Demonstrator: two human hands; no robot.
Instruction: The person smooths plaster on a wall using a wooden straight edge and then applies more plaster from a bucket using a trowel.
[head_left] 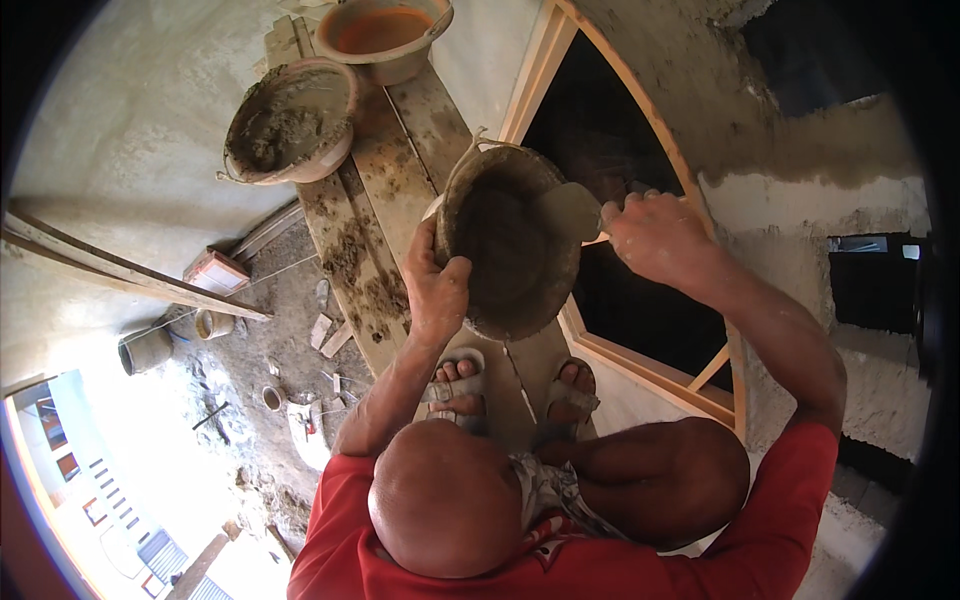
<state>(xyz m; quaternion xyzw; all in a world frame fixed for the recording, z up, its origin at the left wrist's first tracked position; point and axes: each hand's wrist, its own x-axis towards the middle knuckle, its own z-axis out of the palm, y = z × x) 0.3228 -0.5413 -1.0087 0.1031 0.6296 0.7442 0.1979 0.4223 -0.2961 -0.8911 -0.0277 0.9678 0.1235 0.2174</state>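
My left hand (438,290) is closed on the left rim of a mortar-caked bucket (548,312), thumb over the edge. The bucket is tilted with its mouth toward me, above the planks in front of my feet. Dark grey residue coats its inside; how much mortar lies in it I cannot tell. My right hand (655,238) is closed round a trowel, its handle mostly hidden by the fingers. The trowel's grey blade (566,212) reaches over the bucket's right rim into its mouth.
I squat on wooden planks (385,225) smeared with mortar, raised above a littered floor (275,340). A mortar bucket (338,152) and an orange-lined basin (408,68) stand at the far end. A wooden window frame (700,395) is on the right; a long pole (130,268) slants at left.
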